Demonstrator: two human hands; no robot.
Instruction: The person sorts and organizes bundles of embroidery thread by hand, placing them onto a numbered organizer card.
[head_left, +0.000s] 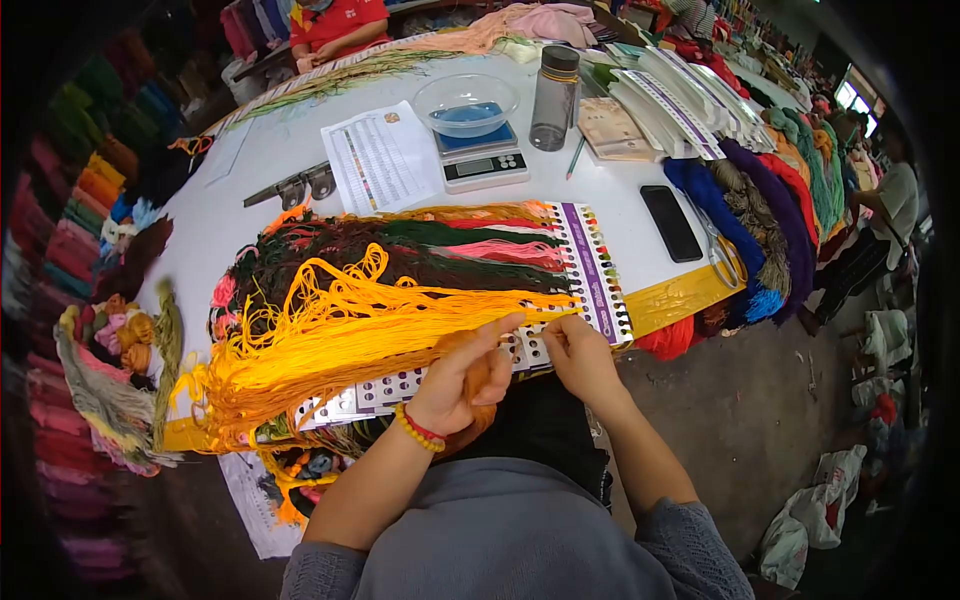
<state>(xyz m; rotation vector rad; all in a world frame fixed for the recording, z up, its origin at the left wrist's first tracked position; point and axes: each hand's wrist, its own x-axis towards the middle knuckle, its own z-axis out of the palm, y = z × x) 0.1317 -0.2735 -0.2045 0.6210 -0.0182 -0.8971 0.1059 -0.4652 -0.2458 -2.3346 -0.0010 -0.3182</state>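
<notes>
- In my head view, my left hand (462,375) is half open, its fingers curled loosely around brown-orange thread (482,378).
- My right hand (580,355) is nearly closed, thumb and forefinger together at the end of a yellow strand, beside the holes of the purple-and-white card (590,260).
- The yellow threads (400,310) lie across the desk (270,140), left of my right hand.
- Beyond them sits the scale (485,168), bearing a clear bowl (466,105).

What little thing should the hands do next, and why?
Perhaps bring the orange-brown thread bundle in the left hand towards the purple-and-white punched card, because the right hand is beside it and pink threads already reach its edge.
</notes>
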